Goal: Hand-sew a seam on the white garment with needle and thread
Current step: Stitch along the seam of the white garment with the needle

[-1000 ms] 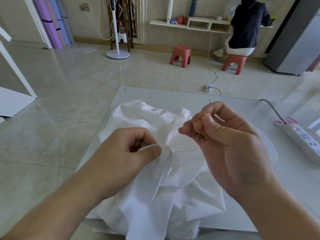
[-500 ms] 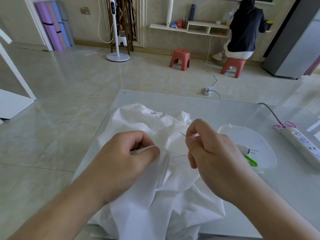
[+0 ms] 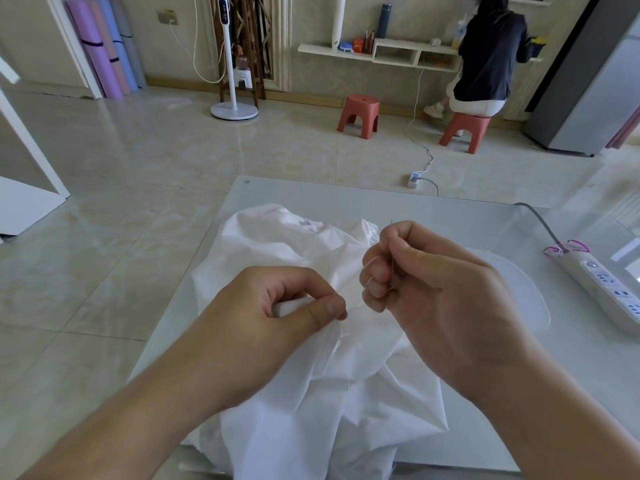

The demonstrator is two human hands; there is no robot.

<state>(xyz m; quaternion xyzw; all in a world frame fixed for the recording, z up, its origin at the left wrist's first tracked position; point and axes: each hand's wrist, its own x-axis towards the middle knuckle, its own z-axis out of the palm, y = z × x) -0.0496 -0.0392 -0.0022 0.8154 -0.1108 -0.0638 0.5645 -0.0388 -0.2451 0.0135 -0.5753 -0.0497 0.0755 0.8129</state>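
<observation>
since half a second ago the right hand (image 3: 446, 306) has lifted up and away from the fold, drawing the thread (image 3: 363, 271) out, and it now covers most of the clear dish (image 3: 533, 299) that showed beside it. right fingers curl tight round the needle (image 3: 392, 258), a thin dark sliver between them with the tip poking just above the knuckles. left hand (image 3: 273, 317) pinches a fold of the white garment (image 3: 311, 410) between thumb and forefinger, right at the stitch point. garment lies heaped along the near edge of the glass table (image 3: 433, 216), part spilling over it. power strip (image 3: 602, 285) near the right edge.

risks (judged, not seen): thread is very faint, so a hard pull could pucker the seam or snap it; a slipping left pinch would let the fold shift and the stitch line wander; slack could loop round the right fingers and knot; the needle tip sits close to the left thumb for the next stab.
</observation>
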